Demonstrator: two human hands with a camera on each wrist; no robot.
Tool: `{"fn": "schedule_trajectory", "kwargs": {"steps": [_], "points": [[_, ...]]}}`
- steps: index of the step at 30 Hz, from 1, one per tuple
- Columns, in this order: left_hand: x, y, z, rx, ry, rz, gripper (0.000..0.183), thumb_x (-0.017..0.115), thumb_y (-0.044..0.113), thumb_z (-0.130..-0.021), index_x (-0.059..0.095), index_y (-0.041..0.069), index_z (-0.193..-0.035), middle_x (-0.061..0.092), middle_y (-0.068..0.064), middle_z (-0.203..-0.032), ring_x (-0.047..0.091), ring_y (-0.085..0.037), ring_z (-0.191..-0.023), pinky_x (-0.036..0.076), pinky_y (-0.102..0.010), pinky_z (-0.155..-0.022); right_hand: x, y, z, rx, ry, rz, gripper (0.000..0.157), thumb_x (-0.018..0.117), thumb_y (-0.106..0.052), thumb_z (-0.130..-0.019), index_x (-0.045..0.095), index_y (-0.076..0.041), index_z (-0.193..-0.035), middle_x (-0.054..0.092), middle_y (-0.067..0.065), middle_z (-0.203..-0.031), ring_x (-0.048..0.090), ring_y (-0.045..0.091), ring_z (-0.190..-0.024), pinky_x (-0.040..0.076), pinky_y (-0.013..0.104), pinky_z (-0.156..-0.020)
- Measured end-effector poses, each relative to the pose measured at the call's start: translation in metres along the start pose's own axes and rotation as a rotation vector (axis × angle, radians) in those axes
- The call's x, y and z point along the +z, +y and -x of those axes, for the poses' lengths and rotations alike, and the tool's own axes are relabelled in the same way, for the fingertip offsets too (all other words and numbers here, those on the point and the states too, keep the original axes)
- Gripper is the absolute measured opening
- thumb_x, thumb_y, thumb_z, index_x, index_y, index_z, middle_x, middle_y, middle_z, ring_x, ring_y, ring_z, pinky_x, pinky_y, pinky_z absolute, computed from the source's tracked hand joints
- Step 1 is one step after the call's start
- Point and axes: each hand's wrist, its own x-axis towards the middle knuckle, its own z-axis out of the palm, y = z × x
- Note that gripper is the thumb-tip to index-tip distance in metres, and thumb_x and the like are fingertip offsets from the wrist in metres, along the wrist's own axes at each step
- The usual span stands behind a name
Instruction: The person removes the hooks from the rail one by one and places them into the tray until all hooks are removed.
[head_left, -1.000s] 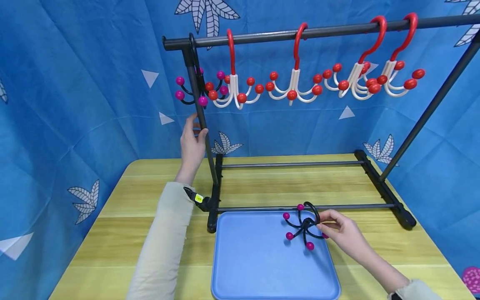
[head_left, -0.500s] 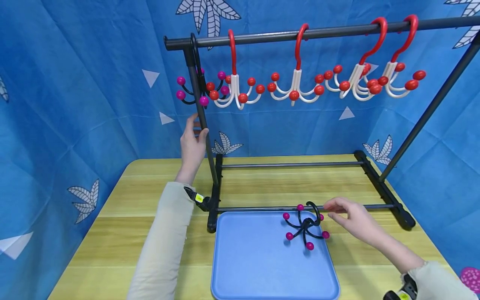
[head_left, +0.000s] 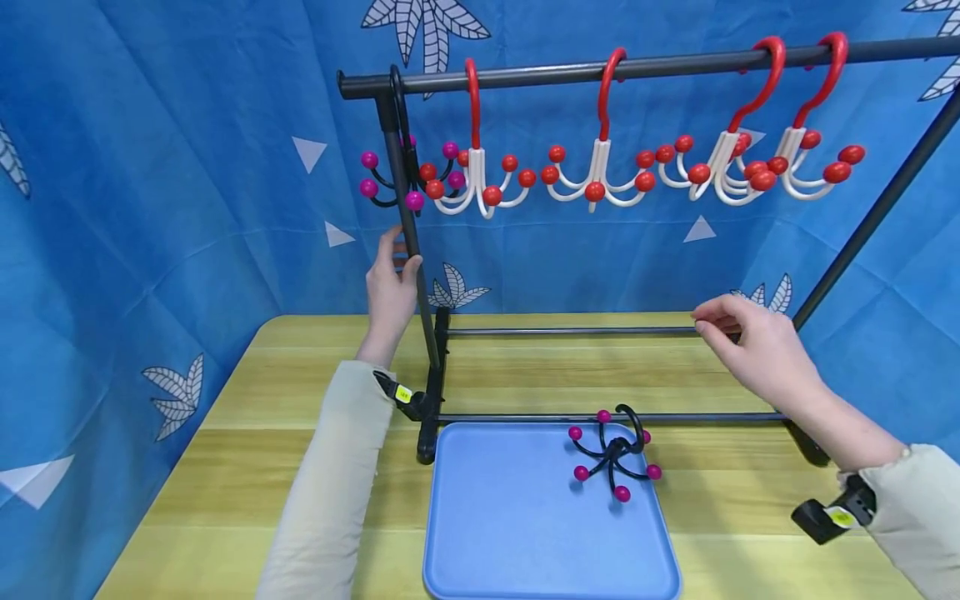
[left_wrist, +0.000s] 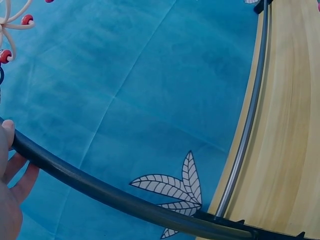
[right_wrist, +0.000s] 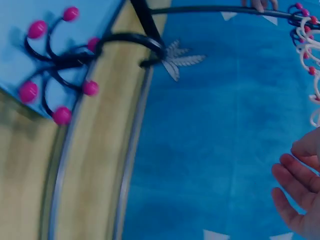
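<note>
My left hand (head_left: 392,287) grips the left post (head_left: 417,267) of a black rack, thumb on one side and fingers on the other; the left wrist view shows the same hold on the post (left_wrist: 80,175). Raised over the rack's right side, my right hand (head_left: 757,342) holds nothing, its fingers loosely bent. Below and left of it, a black multi-arm hook hanger (head_left: 617,450) with magenta ball tips lies at the upper right of a blue tray (head_left: 525,517). The right wrist view shows this hanger (right_wrist: 65,62) apart from the right hand (right_wrist: 300,185).
From the rack's top rail (head_left: 540,77) hang several white hook hangers with red balls, such as this white hanger (head_left: 598,171). A black hanger (head_left: 411,171) with magenta balls hangs at the rail's left end. The rack's lower bar (head_left: 525,417) runs behind the tray.
My right hand has let go of the black hanger on the tray and moved up and to the right. My left hand keeps its place on the post.
</note>
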Motion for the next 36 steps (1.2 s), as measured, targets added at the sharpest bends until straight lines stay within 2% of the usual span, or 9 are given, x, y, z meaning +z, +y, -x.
{"fn": "schedule_trajectory", "kwargs": {"steps": [7,10,13,15,17,25,29,33,36], "points": [[0.002,-0.001,0.000,0.012,0.004,0.000,0.049,0.048,0.035,-0.089,0.038,0.020,-0.134,0.057,-0.010,-0.111,0.056,-0.024,-0.097,0.047,-0.038,-0.082,-0.027,0.003,-0.026,0.022,0.101,0.030,0.020,0.054,-0.014,-0.091,0.061,0.000,-0.102,0.061,0.018,-0.093,0.057,0.031,-0.082,0.033,0.008,-0.063],[0.002,-0.001,0.001,0.005,0.003,-0.006,0.048,0.049,0.033,-0.089,0.038,0.020,-0.134,0.057,-0.010,-0.111,0.056,-0.024,-0.098,0.047,-0.038,-0.081,-0.039,0.005,-0.037,0.043,0.148,0.043,0.023,0.054,-0.016,-0.091,0.060,0.001,-0.105,0.060,0.019,-0.096,0.056,0.029,-0.084,0.028,0.004,-0.064],[0.002,-0.002,0.001,0.006,0.001,-0.004,0.048,0.049,0.032,-0.089,0.037,0.020,-0.134,0.056,-0.010,-0.111,0.056,-0.024,-0.098,0.047,-0.038,-0.081,-0.051,0.005,-0.048,0.071,0.203,0.042,0.027,0.053,-0.019,-0.091,0.060,0.001,-0.108,0.060,0.020,-0.100,0.052,0.006,-0.082,0.027,0.004,-0.066],[0.002,-0.001,0.001,0.008,0.000,-0.002,0.048,0.049,0.033,-0.089,0.037,0.020,-0.134,0.056,-0.010,-0.111,0.055,-0.023,-0.098,0.047,-0.038,-0.082,-0.058,0.005,-0.054,0.093,0.240,0.034,0.031,0.052,-0.022,-0.091,0.059,0.001,-0.110,0.061,0.020,-0.103,0.044,-0.009,-0.079,0.027,0.003,-0.067],[0.002,-0.001,0.001,0.008,0.000,0.001,0.048,0.049,0.033,-0.089,0.037,0.020,-0.134,0.056,-0.010,-0.111,0.055,-0.023,-0.098,0.047,-0.037,-0.082,-0.064,0.005,-0.060,0.117,0.277,0.030,0.034,0.051,-0.025,-0.092,0.058,0.000,-0.114,0.061,0.020,-0.106,0.035,-0.017,-0.076,0.028,0.003,-0.068],[0.002,-0.001,0.000,0.020,0.009,0.018,0.047,0.050,0.029,-0.090,0.038,0.019,-0.135,0.056,-0.012,-0.110,0.056,-0.025,-0.097,0.047,-0.038,-0.083,-0.084,0.002,-0.087,0.199,0.387,0.033,0.040,0.045,-0.030,-0.093,0.053,-0.004,-0.122,0.057,0.017,-0.117,0.033,-0.013,-0.081,0.031,0.006,-0.076],[0.001,-0.001,0.002,0.025,0.006,0.025,0.050,0.049,0.035,-0.089,0.038,0.017,-0.135,0.056,-0.013,-0.110,0.056,-0.026,-0.097,0.047,-0.039,-0.082,-0.089,0.002,-0.099,0.255,0.481,0.008,0.038,0.045,-0.032,-0.094,0.052,-0.011,-0.124,0.055,0.003,-0.118,0.034,-0.013,-0.085,0.034,0.008,-0.084],[0.001,-0.001,0.002,0.030,0.005,0.027,0.054,0.047,0.040,-0.087,0.038,0.017,-0.135,0.056,-0.014,-0.111,0.056,-0.026,-0.098,0.047,-0.039,-0.083,-0.095,0.003,-0.111,0.323,0.528,-0.037,0.038,0.046,-0.036,-0.092,0.045,-0.022,-0.128,0.047,-0.009,-0.125,0.046,-0.005,-0.103,0.035,0.012,-0.094],[0.001,-0.001,0.002,0.030,0.005,0.030,0.054,0.047,0.041,-0.087,0.038,0.017,-0.135,0.056,-0.013,-0.111,0.056,-0.025,-0.098,0.047,-0.039,-0.083,-0.099,0.004,-0.119,0.382,0.503,-0.084,0.042,0.046,-0.037,-0.092,0.039,-0.026,-0.132,0.042,-0.009,-0.133,0.044,0.003,-0.119,0.034,0.015,-0.099]]}}
